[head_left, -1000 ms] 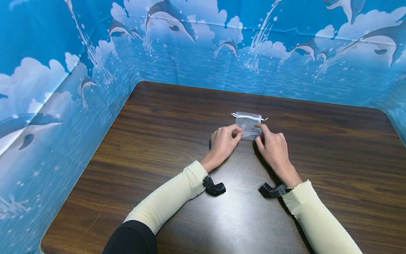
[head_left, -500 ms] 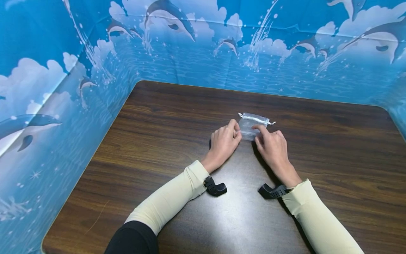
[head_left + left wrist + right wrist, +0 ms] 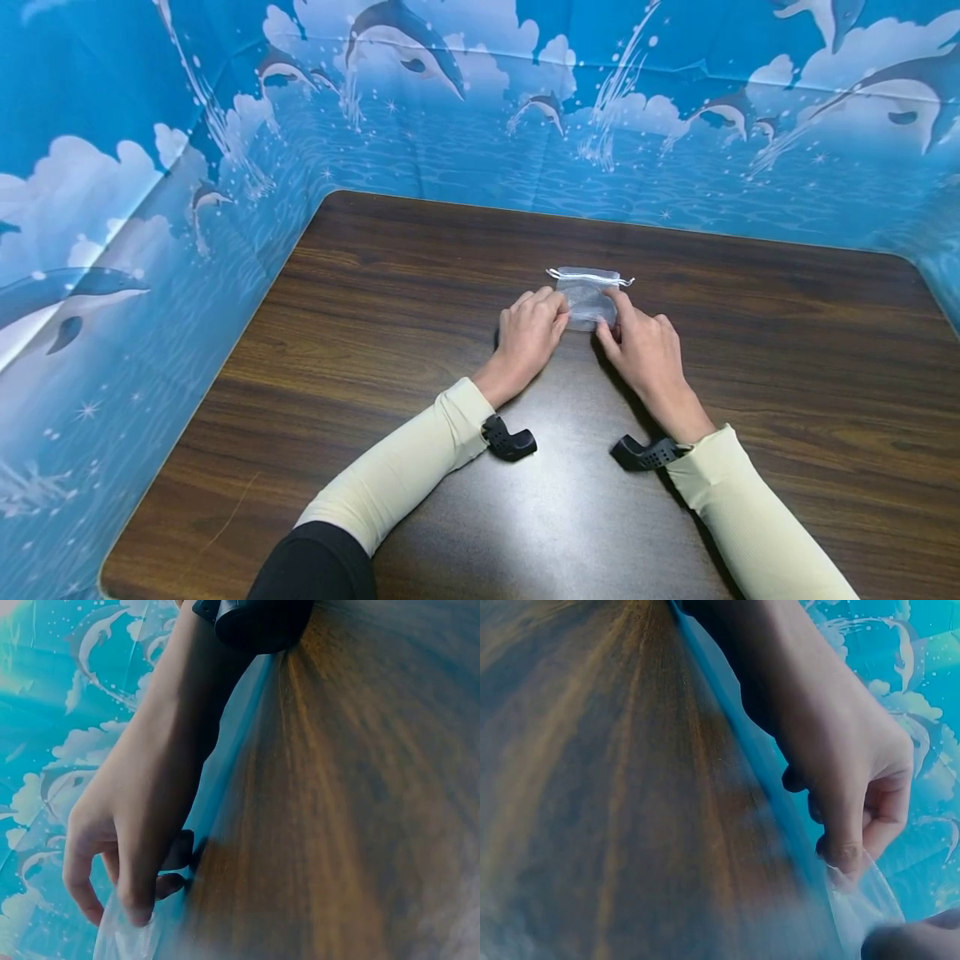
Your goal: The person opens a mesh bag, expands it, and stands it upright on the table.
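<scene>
Head view: one container, a small sheer bag (image 3: 585, 300), around the middle of the table (image 3: 360, 333) left to right, nearer the far edge. We can't make out anything inside it through the fabric, and can't tell if the mouth is open or drawn.

Looks: whitish, see-through, roughly square, dark tabletop tinting it from behind. White drawstring (image 3: 588, 275) runs across the end facing away from us, ends poking out past both sides. Near end shows faint crosswise lines. From the wrist views the fabric looks creased and rises to the fingertips; we can't tell how much of it touches the wood.

Left hand (image 3: 528, 333): fingers narrow, bent, pinching the bag's left edge. Right hand (image 3: 647, 354): thumb and index hold the right side, thumb near the bottom corner, index higher up; in the head view we see a small gap between those two tips. Bag sits between the hands.

Around it: pale sleeves (image 3: 405, 458) on both forearms, a black wrist device (image 3: 510, 442) at each cuff, blue dolphin-print cloth (image 3: 450, 150) behind the table and along its left side
</scene>
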A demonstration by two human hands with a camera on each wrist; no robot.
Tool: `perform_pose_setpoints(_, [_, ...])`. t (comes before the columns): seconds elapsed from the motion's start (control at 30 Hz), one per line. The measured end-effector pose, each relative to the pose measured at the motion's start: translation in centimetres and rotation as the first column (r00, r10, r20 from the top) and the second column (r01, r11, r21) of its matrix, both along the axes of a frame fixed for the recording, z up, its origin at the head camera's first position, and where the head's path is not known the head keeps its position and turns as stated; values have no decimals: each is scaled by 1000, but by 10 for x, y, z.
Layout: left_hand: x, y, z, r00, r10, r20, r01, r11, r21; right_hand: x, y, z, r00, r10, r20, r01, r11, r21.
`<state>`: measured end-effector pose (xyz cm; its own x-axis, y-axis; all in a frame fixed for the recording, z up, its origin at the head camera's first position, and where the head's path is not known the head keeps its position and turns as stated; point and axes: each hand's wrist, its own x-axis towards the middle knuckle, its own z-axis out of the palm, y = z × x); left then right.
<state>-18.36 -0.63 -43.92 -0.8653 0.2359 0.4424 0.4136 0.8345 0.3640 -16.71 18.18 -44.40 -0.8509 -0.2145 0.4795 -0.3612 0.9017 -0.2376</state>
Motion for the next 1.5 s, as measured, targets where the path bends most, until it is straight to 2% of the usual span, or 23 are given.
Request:
perform_pose_setpoints(0.17, [0,1,0,1000,-2,4,2,999,34,1,-1,0,999,-8,40,9,999,-32])
perform_pose_setpoints(0.3, [0,3,0,999,8,39,-9,999,34,2,-3,2,998,-36,47,38,998,-49])
perform_pose_setpoints(0.5, [-1,4,-1,996,-15,91,13,1000,15,1,-2,2,995,-64,74,65,998,-10])
perform_pose_setpoints(0.73, [-1,6,-1,995,-10,100,13,1000,-22,1,1,1,999,-36,21,36,999,20])
perform_pose_setpoints(0.97, [1,8,-2,990,36,135,-32,999,-33,2,-3,0,997,-75,-11,75,997,-9])
perform_pose_setpoints(1.07, [3,9,-1,988,40,152,-41,999,5,2,-3,0,996,-92,2,92,996,-5])
perform_pose_setpoints(1.2, [6,8,-1,985,54,161,-65,996,62,2,-2,0,992,-107,65,107,994,7])
perform_pose_setpoints(1.3, [6,7,-2,985,66,158,-76,995,59,2,-3,0,992,-102,79,101,995,19])
perform_pose_setpoints(1.5, [5,8,-2,986,49,161,-53,998,24,3,-6,-1,995,-98,29,98,995,9])
